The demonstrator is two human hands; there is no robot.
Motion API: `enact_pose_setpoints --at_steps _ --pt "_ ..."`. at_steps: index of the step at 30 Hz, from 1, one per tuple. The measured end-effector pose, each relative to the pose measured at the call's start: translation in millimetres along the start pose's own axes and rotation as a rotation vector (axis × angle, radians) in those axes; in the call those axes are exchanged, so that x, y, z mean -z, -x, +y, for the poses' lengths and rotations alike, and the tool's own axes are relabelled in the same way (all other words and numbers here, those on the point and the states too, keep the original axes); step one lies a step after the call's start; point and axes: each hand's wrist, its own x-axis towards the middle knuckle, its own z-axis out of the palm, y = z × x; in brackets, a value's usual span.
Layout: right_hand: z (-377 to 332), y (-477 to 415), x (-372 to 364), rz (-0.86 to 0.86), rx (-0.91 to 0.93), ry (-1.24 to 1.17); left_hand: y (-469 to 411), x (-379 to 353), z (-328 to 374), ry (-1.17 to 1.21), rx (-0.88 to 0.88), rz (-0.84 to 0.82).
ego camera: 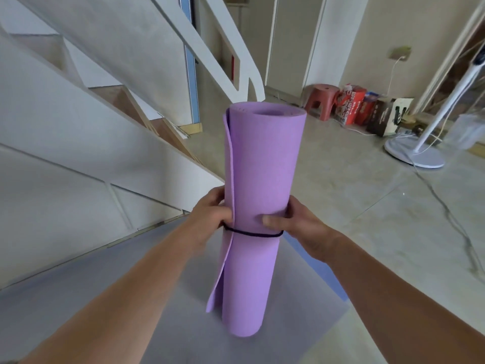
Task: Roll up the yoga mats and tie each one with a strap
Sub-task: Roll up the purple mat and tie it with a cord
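We hold the rolled mat (pixel 262 179) upright at frame centre, left hand (pixel 210 219) and right hand (pixel 296 227) grasping it just above the strap (pixel 252 234).

We note: staircase (pixel 78 143) walls off the left. Upright purple roll (pixel 262 166) stands mid-scene, open floor (pixel 354 200) right of it. Far right, red stool (pixel 321 99), boxes (pixel 351 106) and fan base (pixel 414 153) line the wall (pixel 367 35); a cable (pixel 443 206) trails across the floor there.

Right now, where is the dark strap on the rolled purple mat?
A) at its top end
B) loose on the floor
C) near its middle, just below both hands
C: the strap circles the upright purple mat about midway, just under the left hand and right hand.
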Motion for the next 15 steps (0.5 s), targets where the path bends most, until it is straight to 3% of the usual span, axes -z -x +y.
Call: enact_pose_setpoints --at_steps 2,5,9,12,15 --pt "9 -4 -6 0.028 0.042 -0.025 6 -4 -11 0.024 -0.105 -0.127" --pt "43 -5 -21 0.051 0.053 -0.054 3 -14 -46 0.077 -0.209 -0.071" --pt "76 6 -32 0.045 0.002 -0.006 3 3 -85 -0.009 -0.105 -0.163" --pt "59 9 -19 0.013 0.035 -0.003 5 24 -76 -0.145 -0.066 -0.246" --pt "34 6 -13 0.055 0.122 -0.050 3 18 -47 -0.048 -0.165 -0.195"
